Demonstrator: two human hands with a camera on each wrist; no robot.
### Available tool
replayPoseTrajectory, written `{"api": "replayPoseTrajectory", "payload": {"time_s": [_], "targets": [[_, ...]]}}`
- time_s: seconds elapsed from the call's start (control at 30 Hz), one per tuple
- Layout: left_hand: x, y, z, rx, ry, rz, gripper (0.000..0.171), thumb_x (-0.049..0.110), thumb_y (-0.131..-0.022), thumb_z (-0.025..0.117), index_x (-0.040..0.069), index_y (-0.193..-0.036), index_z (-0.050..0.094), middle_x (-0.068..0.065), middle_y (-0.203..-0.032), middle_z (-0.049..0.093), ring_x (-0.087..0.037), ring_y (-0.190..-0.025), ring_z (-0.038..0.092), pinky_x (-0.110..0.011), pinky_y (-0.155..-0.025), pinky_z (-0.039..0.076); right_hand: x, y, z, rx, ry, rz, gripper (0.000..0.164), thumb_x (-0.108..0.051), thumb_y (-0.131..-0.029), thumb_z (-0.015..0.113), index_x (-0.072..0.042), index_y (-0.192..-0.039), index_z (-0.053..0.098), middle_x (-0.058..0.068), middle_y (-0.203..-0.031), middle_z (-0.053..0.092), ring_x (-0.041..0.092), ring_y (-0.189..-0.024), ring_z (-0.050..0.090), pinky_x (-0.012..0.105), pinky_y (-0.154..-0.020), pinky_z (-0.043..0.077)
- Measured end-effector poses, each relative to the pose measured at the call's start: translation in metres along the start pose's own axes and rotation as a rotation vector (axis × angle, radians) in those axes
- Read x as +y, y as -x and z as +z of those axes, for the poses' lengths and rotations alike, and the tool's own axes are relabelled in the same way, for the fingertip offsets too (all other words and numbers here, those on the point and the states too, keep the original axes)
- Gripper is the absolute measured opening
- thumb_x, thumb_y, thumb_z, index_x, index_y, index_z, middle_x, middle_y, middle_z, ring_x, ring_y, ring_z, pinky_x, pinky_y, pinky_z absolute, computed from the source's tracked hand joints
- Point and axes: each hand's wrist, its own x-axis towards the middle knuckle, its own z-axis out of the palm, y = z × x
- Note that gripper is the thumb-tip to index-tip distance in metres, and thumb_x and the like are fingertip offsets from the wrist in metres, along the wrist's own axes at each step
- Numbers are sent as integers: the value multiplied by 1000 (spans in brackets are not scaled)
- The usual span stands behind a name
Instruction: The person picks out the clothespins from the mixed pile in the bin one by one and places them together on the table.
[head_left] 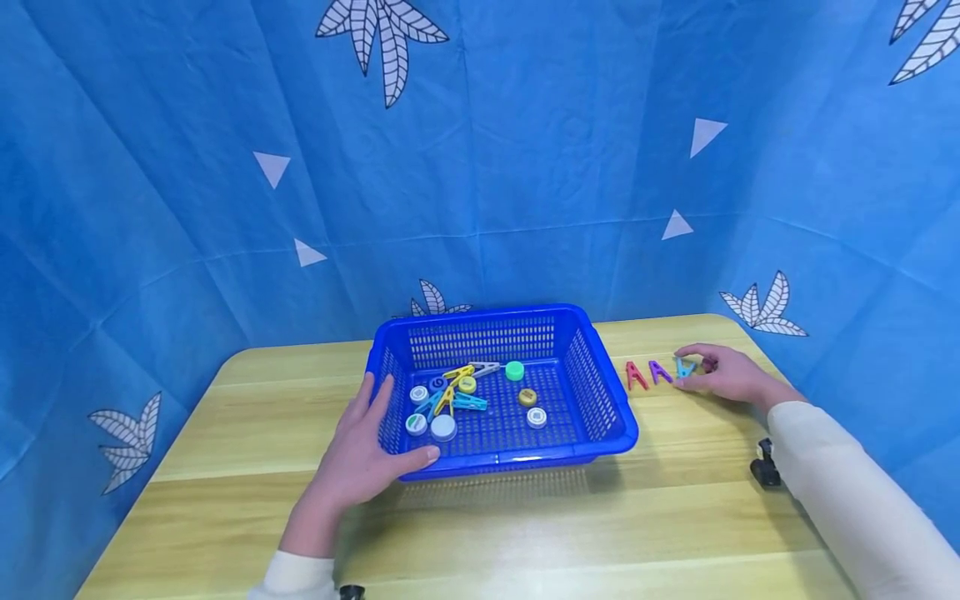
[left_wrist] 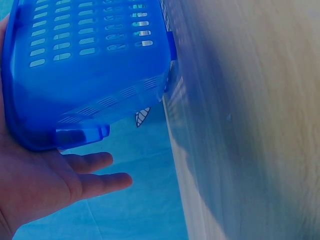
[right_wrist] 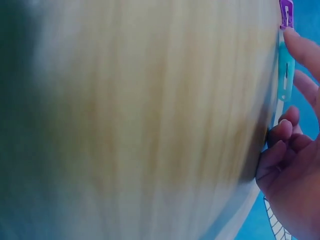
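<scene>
My left hand [head_left: 363, 454] rests at the near left corner of a blue plastic basket [head_left: 510, 460], fingers spread along its left side, thumb over the front rim. In the left wrist view two fingers stretch out below the basket's end wall. Over on the right, my right hand [head_left: 723, 375] has its thumb and index finger about a light blue clothespin [head_left: 684, 368], the other fingers curled. That clothespin ends a row with a purple clothespin [head_left: 660, 372] and a red clothespin [head_left: 636, 375]. In the right wrist view the thumb tip is at the clothespin's end.
Inside the basket lie several bottle caps, among them a green cap [head_left: 514, 371] and a brown cap [head_left: 527, 397], beside yellow, grey and blue clothespins [head_left: 470, 402]. The wooden table [head_left: 525, 533] ends at a blue patterned curtain [head_left: 517, 167] behind and at both sides.
</scene>
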Motion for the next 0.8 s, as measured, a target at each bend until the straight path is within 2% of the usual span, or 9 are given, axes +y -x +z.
{"api": "replayPoseTrajectory", "payload": {"time_s": [0.2,0.33,0.43,0.6,0.67,0.8], "targets": [[-1,0,1,3,-1,11,128,80,-67,71,18,-162,12,-8,-167,-5,-44,-148,4,-73,-105,23,5,-1,3,85,55,35,70,-53,-79,82,-5,-126,62,11,-93,55,27,-84,47,38,-69,40],[-2,0,2,4,-4,14,129,81,-66,70,17,-162,12,-8,-167,-5,-44,-148,5,-73,-105,23,5,0,5,123,62,65,68,-57,-73,84,-5,-113,65,10,-86,55,28,-80,48,37,-66,40],[-2,0,3,0,-2,10,129,82,-66,70,17,-162,12,-8,-167,-5,-44,-148,4,-73,-104,23,5,3,2,102,35,52,65,-53,-73,86,-5,-112,65,13,-91,57,29,-84,49,38,-70,42],[-2,1,3,1,5,8,129,81,-66,70,17,-162,12,-8,-167,-5,-44,-148,4,-73,-105,23,5,11,-7,44,-37,-13,53,-31,-83,83,-1,-122,64,23,-113,57,37,-100,49,50,-81,43],[-2,1,2,3,5,10,129,82,-66,70,17,-162,12,-8,-167,-5,-44,-148,4,-73,-105,22,5,13,-10,33,-38,-26,45,-24,-86,80,-1,-121,65,24,-113,57,38,-101,49,53,-82,42],[-2,0,2,6,5,13,129,81,-66,70,18,-162,12,-8,-167,-5,-43,-149,4,-73,-105,22,9,14,-12,27,-15,-1,34,-26,-89,77,-5,-113,67,18,-107,58,34,-97,50,48,-80,41]]}}
